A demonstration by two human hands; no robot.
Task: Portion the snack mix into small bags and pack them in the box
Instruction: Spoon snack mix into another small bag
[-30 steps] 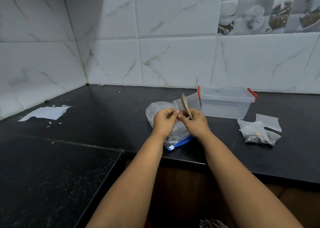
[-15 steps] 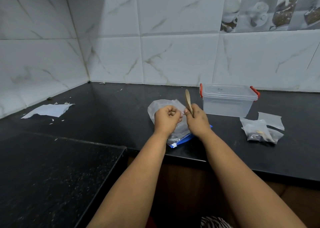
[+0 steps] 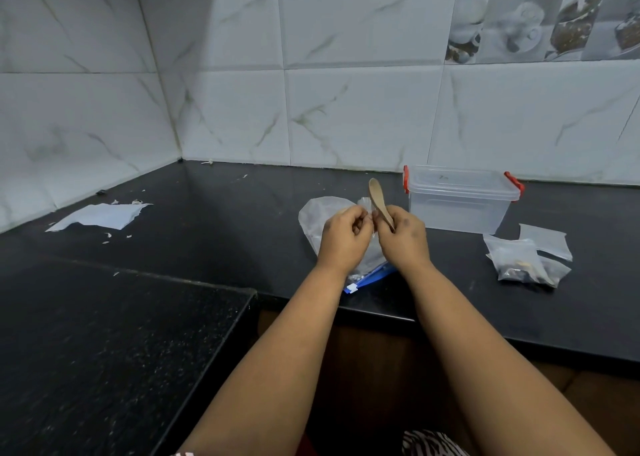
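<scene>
My left hand (image 3: 343,237) and my right hand (image 3: 403,237) meet over the counter and pinch a small clear bag (image 3: 366,206) between their fingertips. The right hand also grips a wooden spoon (image 3: 379,202), its bowl pointing up. Beneath the hands lies a large clear zip bag with a blue strip (image 3: 318,218); its contents are mostly hidden. A clear plastic box with red clips (image 3: 459,199), lid on, stands to the right. Filled small bags (image 3: 519,261) lie further right, beside an empty small bag (image 3: 545,242).
The black counter (image 3: 214,227) runs into a tiled corner. A torn white sheet (image 3: 100,214) with scraps lies at the left. A second dark slab (image 3: 104,344) sits lower at the front left. The counter's front edge passes under my forearms.
The small bag stuck up beside the spoon a second ago, was hidden in my hands half a second ago, and now shows its top edge again. The hands stayed in place.
</scene>
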